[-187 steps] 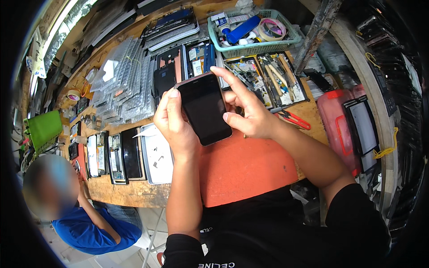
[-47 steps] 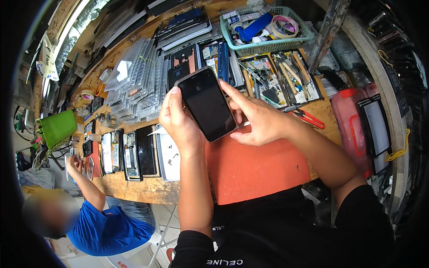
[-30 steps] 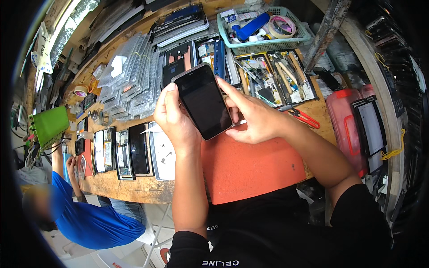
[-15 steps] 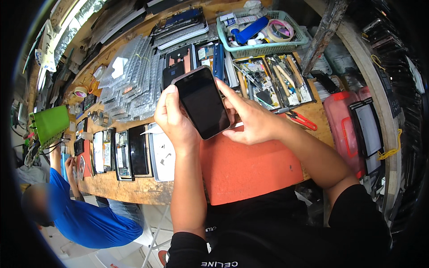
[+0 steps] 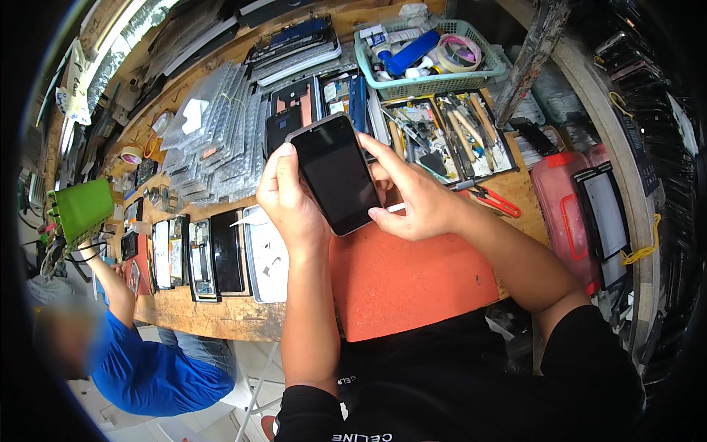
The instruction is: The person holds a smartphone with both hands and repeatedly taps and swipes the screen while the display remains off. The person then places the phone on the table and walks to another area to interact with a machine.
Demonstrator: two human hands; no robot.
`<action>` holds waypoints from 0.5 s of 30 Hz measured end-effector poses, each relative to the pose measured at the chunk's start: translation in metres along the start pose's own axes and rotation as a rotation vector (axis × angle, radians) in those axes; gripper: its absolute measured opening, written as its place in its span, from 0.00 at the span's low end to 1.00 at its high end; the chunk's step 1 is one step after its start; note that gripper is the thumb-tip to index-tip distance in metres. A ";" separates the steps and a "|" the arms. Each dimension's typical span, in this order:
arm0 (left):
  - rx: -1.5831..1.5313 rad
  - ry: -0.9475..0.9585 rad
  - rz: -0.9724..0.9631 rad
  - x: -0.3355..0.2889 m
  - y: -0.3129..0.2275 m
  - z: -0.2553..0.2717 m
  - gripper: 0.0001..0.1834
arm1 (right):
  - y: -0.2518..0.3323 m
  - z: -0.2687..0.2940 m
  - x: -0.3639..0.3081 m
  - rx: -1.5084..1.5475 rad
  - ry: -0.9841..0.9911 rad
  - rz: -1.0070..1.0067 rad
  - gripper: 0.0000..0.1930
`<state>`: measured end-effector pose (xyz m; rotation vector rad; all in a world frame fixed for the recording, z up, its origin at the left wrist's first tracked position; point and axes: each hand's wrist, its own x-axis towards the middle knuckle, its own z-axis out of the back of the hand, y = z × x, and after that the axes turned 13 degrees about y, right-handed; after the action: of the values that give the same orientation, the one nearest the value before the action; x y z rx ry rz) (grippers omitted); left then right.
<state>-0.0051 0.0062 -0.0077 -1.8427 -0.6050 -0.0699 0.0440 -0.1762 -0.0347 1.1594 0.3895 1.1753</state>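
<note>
A smartphone with a dark screen is held up over the far edge of an orange-red work mat. My left hand grips its left side, thumb along the upper left edge and the other fingers hidden behind it. On the phone's other side, my right hand is closed around the right edge, its index finger near the upper corner and its thumb by the lower right corner. A thin white piece shows between the fingers of that hand; what it is I cannot make out.
Left of the mat lie a white tray with small parts and opened devices. Bubble-wrap sleeves, a tool tray, a teal basket and red-handled pliers lie beyond. A co-worker in a blue shirt sits at left.
The phone has come slightly nearer me with both hands still on it. At left, the co-worker's arm has lifted toward the green bin and their body has shifted.
</note>
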 end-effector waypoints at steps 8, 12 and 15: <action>0.032 0.020 -0.031 0.001 0.008 0.005 0.13 | 0.003 0.002 -0.001 0.059 0.055 -0.057 0.55; 0.023 0.025 -0.050 0.001 0.008 0.004 0.13 | 0.000 0.000 -0.001 -0.074 0.035 -0.052 0.53; 0.016 0.041 -0.046 0.001 0.007 0.005 0.13 | -0.004 0.002 0.002 0.035 0.031 -0.105 0.47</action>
<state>-0.0028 0.0091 -0.0149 -1.8077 -0.6176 -0.1327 0.0478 -0.1752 -0.0365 1.1384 0.4910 1.0996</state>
